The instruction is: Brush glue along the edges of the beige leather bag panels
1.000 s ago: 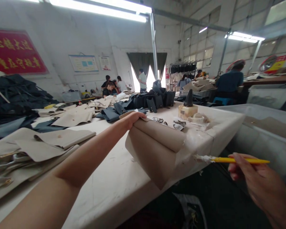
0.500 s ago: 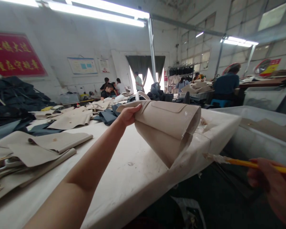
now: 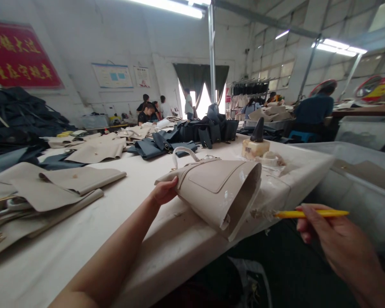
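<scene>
My left hand [image 3: 165,191] grips the edge of a beige handbag body [image 3: 208,182], which lies tilted over the table with its open end facing right. A pale looped handle [image 3: 183,150] rises from its far side. White smears show on the bag's panel near the open rim. In my right hand [image 3: 327,226], the fingers pinch a yellow-handled brush [image 3: 303,214]. Its clumped, glue-crusted tip points left, a short way from the bag's lower rim. A yellowish block with a dark cone-shaped piece [image 3: 258,130] stands on the table behind the bag.
The white-covered table [image 3: 137,171] has its edge running below the bag. Beige pieces [image 3: 80,184] lie at left, with dark blue bags [image 3: 211,128] farther back. A translucent bin [image 3: 362,188] stands at right. Several people sit or stand in the background.
The bag has been lowered and turned, showing more of its panel and handle. My right hand has moved left, bringing the brush nearer the bag. The block behind has come into sight.
</scene>
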{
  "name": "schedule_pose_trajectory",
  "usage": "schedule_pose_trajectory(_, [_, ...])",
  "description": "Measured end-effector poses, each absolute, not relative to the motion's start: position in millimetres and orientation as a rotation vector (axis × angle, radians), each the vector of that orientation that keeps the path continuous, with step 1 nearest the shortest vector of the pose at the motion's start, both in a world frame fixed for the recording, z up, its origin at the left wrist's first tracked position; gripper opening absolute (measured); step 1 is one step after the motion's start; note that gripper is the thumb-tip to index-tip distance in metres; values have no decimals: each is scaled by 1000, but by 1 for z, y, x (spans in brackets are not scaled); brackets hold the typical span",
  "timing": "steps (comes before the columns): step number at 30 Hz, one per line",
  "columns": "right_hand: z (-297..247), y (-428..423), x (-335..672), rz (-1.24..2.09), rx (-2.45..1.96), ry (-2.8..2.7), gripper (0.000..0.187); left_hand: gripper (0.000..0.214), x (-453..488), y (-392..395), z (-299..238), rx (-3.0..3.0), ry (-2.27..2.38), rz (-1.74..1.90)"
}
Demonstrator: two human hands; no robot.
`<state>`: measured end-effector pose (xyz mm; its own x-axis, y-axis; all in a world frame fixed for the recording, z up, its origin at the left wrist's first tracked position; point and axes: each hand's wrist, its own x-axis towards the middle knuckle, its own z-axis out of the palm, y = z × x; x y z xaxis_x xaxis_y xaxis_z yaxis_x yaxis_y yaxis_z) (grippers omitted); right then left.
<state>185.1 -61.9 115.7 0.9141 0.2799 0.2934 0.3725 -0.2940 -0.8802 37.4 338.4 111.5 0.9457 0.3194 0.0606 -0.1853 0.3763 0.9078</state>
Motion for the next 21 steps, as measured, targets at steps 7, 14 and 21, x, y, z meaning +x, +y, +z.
schedule_pose_trajectory(7, [114, -20, 215, -78, -2012, -597, 59, 18, 36, 346, 95, 1101, 105, 204])
schedule_pose_trajectory(14, [124, -11, 231, -168, -2077, -653, 52, 22, 33, 346, 87, 1091, 120, 185])
schedule_pose_trajectory(21, [127, -18, 164, 98, -1981, -773, 51, 23, 35, 344, 86, 1053, 131, 197])
